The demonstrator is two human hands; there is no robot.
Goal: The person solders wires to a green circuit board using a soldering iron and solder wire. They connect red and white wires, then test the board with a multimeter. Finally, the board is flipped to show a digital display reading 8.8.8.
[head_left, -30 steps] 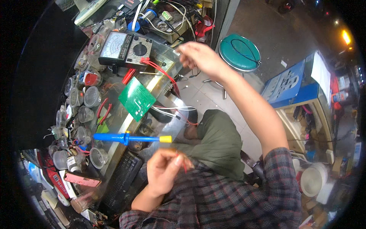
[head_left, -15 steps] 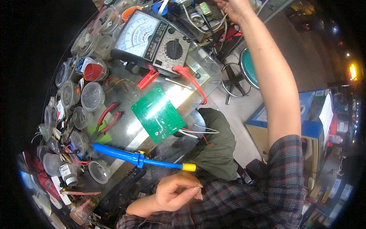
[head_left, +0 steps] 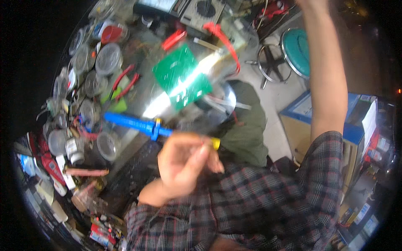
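Note:
My left hand [head_left: 184, 163] is closed in a pinch above my lap. Whatever lies between thumb and forefinger is too small to make out. It overlaps the front part of a blue solder sucker [head_left: 134, 124], whose yellow tip [head_left: 216, 143] shows beyond the knuckles. My right arm reaches far up to the right. Only part of my right hand [head_left: 314, 5] shows at the top edge, blurred, its fingers out of sight. A green circuit board [head_left: 182, 77] with white wires lies on the bench. Behind it stands an analog multimeter [head_left: 204, 13], partly cut off, with red leads [head_left: 226, 44].
Red-handled pliers [head_left: 121, 83] lie left of the board. Several clear plastic tubs [head_left: 109, 59] crowd the bench's left side. A red bar-shaped piece [head_left: 174, 39] is by the meter. On the right are a green-seated stool [head_left: 298, 52] and a cardboard box [head_left: 298, 134].
The whole view has shifted, so the bench things appear higher. My left hand has risen and now covers part of the solder sucker. My right hand has moved mostly out of the picture.

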